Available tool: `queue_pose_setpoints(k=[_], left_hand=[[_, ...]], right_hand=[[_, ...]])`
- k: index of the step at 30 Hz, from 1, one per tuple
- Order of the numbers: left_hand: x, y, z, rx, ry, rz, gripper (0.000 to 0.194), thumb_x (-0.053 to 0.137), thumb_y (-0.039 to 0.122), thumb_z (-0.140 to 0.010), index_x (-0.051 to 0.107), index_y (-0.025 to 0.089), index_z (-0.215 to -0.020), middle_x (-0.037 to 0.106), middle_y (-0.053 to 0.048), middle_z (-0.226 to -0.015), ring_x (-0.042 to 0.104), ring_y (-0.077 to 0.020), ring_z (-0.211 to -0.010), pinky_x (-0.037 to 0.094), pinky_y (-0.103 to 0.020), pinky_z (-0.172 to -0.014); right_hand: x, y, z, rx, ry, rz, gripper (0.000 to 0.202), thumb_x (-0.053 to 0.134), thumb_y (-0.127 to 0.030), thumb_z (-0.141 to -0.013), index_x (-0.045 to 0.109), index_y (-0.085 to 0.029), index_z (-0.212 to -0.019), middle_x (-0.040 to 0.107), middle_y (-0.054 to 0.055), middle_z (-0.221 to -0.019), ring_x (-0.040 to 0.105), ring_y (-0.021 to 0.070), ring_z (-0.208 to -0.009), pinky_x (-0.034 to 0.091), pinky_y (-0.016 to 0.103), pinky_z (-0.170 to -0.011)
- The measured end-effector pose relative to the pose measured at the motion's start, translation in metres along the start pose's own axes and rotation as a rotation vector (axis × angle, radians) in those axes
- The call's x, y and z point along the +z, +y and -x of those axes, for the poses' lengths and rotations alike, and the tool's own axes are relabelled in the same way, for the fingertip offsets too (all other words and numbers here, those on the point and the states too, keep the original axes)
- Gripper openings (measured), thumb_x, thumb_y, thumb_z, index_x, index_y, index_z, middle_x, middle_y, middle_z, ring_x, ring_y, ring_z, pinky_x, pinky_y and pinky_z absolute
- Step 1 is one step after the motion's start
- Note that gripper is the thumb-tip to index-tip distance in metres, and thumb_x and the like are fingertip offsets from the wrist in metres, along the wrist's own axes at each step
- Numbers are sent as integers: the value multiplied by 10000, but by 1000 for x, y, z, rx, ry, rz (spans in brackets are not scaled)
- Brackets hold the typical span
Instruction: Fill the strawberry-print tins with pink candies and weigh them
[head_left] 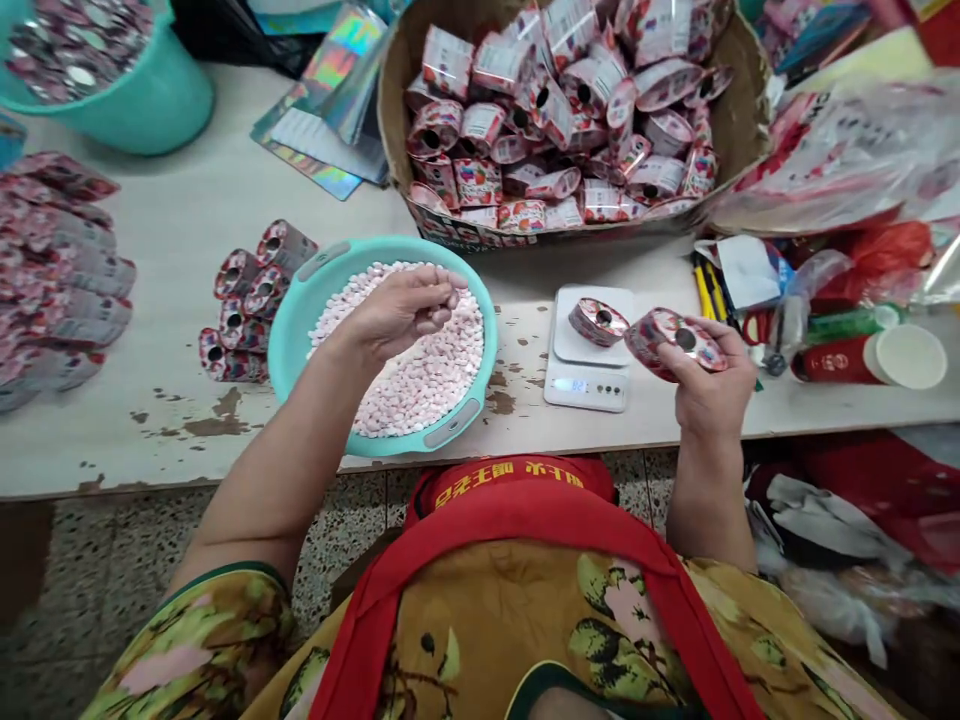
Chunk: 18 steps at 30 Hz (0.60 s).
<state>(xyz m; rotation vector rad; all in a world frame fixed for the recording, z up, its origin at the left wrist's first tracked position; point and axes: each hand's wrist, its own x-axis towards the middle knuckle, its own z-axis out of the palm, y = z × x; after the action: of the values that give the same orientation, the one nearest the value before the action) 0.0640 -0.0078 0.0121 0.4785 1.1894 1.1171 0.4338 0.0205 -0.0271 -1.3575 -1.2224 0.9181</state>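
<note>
My left hand [412,305] hovers over a turquoise basin [289,330] of small pale pink candies [442,375]. Its fingers are curled together, and whatever they may hold is hidden. At the right, my right hand [716,375] grips a small oval printed container [664,340] with a dark round opening in its face; there may be a second one pressed against it. A similar oval container [598,322] lies on the white digital scale [589,390], whose display is lit. The held container is just beside the scale's right edge.
Behind the basin stands a cardboard box [397,110] heaped with printed containers. More containers [251,300] are stacked left of the basin, with a larger pile [56,280] farther left. A turquoise bucket [157,110], a red paper cup [840,360] and plastic bags [855,150] surround the workspace.
</note>
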Motion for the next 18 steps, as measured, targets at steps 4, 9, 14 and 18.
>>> queue_pose_setpoints(k=[4,9,14,18], left_hand=[[62,2,-33,-49,-139,-271,189,786,-14,-711,677,141,-713,584,-45,-608,474,-79,-433,230,-159,-399],[128,-16,-80,78,-469,-713,245,759,-91,-579,698,145,-607,566,4,-548,446,-91,-461,262,-227,-501],[169,-33,-103,398,-520,-1313,222,659,-51,-643,674,162,-586,605,-11,-630,459,-147,-597,266,-290,-606],[178,-42,-107,514,-527,-1613,179,626,39,-758,757,147,-813,675,-81,-842,526,-198,-703,276,-315,-627]], right_hand=[[-38,31,-2,76,246,-16,542,926,-364,-520,715,-186,-987,725,25,-957,724,221,-900,611,449,-919],[-45,54,7,191,296,-53,582,936,-375,-508,704,-166,-998,730,39,-950,722,219,-858,638,399,-779],[-47,61,7,199,272,-63,557,934,-374,-516,717,-167,-986,738,52,-935,712,198,-809,630,363,-721],[-52,63,3,216,289,-60,561,933,-376,-521,721,-162,-994,736,57,-926,694,184,-766,617,337,-670]])
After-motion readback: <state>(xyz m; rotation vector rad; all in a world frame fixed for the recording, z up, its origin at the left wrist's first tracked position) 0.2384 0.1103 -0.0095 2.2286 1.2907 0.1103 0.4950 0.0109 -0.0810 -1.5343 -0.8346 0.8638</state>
